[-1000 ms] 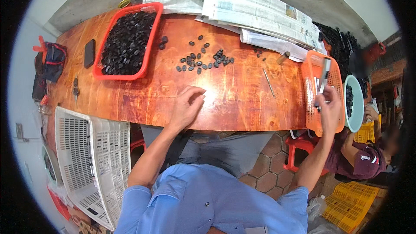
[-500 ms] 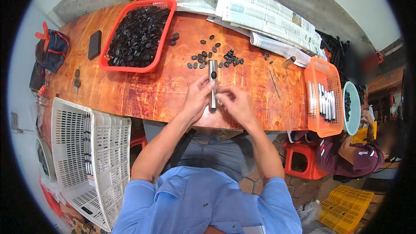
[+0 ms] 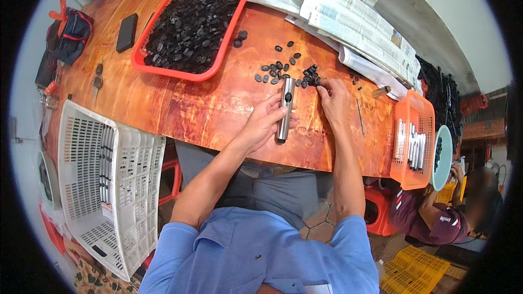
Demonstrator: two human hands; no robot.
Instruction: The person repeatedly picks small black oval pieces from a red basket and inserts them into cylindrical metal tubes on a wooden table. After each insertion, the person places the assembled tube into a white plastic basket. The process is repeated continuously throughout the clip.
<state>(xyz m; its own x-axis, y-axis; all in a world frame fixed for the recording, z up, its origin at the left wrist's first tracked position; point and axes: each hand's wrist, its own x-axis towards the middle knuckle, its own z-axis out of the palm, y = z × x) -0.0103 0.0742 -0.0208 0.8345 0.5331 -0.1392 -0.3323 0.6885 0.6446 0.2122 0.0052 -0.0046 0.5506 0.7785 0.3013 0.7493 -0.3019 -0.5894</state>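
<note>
My left hand (image 3: 267,115) is wrapped round a shiny metal tube (image 3: 284,122), tilted slightly, above the near part of the wooden table. A black oval piece (image 3: 288,97) sits in the tube's upper side, and its lower end looks dark. To the right, my right hand (image 3: 335,100) reaches to the edge of a small heap of black oval pieces (image 3: 310,73). Thumb and fingertips are closed together on one black oval piece there, partly hidden by the fingers. More loose black oval pieces (image 3: 279,66) lie scattered just beyond the tube.
A red basket (image 3: 218,65) full of black pieces stands far left. On the right are an orange basket (image 3: 400,147) with metal tubes and a pale green basin (image 3: 444,155). Newspapers (image 3: 359,16) cover the back. A white crate (image 3: 136,201) stands left; a co-worker (image 3: 430,212) sits right.
My right hand has left the tube and moved right and away to the heap of black pieces. My left hand still holds the tube. The whole view has shifted and turned slightly.
</note>
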